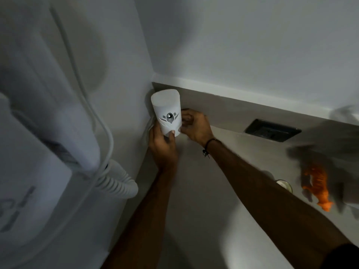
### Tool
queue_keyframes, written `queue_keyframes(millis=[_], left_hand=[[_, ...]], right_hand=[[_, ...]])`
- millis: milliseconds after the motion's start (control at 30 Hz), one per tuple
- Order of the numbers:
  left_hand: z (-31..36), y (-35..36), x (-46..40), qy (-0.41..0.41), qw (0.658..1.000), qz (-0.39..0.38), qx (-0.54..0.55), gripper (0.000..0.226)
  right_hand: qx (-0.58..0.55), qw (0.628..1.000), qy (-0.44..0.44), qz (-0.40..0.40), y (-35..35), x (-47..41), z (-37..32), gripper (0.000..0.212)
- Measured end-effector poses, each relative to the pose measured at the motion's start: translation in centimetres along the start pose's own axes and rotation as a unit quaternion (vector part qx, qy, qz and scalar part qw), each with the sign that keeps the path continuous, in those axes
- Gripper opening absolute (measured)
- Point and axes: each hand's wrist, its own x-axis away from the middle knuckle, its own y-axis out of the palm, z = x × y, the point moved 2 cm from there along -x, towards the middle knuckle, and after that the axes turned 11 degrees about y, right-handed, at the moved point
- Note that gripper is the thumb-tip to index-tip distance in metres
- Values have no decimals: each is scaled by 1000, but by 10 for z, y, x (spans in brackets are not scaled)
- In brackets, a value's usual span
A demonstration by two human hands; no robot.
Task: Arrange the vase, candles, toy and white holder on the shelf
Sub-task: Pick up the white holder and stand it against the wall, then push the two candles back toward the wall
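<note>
A white holder (166, 109), a tall rounded cylinder with a grey emblem on its front, stands upright in the back left corner of the grey shelf (223, 152). My left hand (162, 147) grips its base from the front. My right hand (194, 126) holds its right side, fingers curled behind it. An orange toy animal (318, 186) lies blurred at the right of the shelf. A small round candle (284, 184) in a glass sits just left of the toy, partly behind my right forearm. No vase is in sight.
A white wall-mounted hair dryer (48, 142) with a coiled cord (118, 180) fills the left side, close to my left arm. A black socket plate (272, 130) is set in the grey back panel. White walls meet in the corner behind the holder.
</note>
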Motion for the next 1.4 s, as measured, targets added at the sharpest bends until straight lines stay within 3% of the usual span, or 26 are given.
queue_keyframes(millis=[200, 433, 533, 667, 800, 933, 1033, 1133, 1233, 1400], left_hand=[[5, 12, -10, -23, 998, 50, -5, 57], [7, 11, -10, -15, 999, 44, 1, 53], [4, 5, -2, -35, 999, 28, -12, 50], [-6, -11, 43, -64, 996, -58, -23, 46], [-10, -21, 103, -56, 988, -142, -27, 40], [8, -4, 153, -18, 966, -259, -11, 51], [31, 23, 173, 3, 943, -329, 42, 57], [54, 50, 179, 7, 935, -345, 78, 69], [70, 66, 179, 19, 944, -310, 109, 58], [87, 89, 161, 73, 958, -261, 91, 51]], right_hand=[[-27, 1000, 12, -6, 14, -28, 2, 43], [-44, 997, 47, 44, 20, -31, 18, 23], [-27, 994, 42, 97, 13, -6, 22, 23], [-9, 990, 45, 132, -6, 66, 49, 18], [14, 991, 91, 95, -20, 160, 95, 16], [1, 974, 172, 150, -53, 245, 150, 8], [-21, 937, 228, 265, -92, 275, 179, 13], [-39, 911, 232, 339, -128, 268, 189, 32], [-22, 917, 216, 335, -151, 239, 188, 53], [-7, 926, 173, 336, -176, 190, 182, 55]])
